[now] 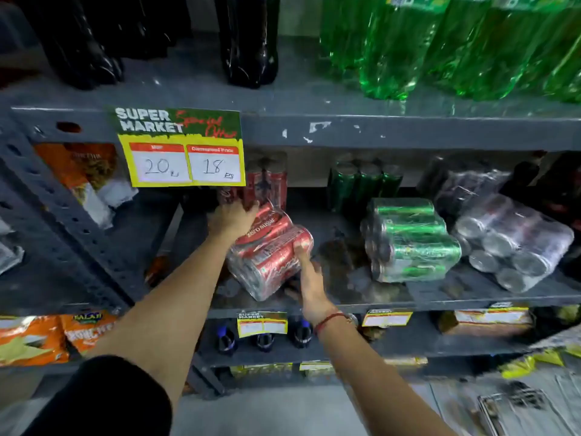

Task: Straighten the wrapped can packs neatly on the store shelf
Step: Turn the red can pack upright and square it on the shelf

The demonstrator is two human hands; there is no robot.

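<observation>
A plastic-wrapped pack of red cans lies on its side, skewed, on the middle grey shelf. My left hand grips its far upper-left end. My right hand clasps its near right corner, thumb on top. To the right a green can pack lies on its side, and further right a silver and dark can pack lies tilted. Upright red cans and upright green cans stand at the shelf's back.
A yellow price sign hangs from the upper shelf edge, just above my left hand. Dark bottles and green bottles stand above. Snack bags fill the left bay. Smaller tags line the shelf front.
</observation>
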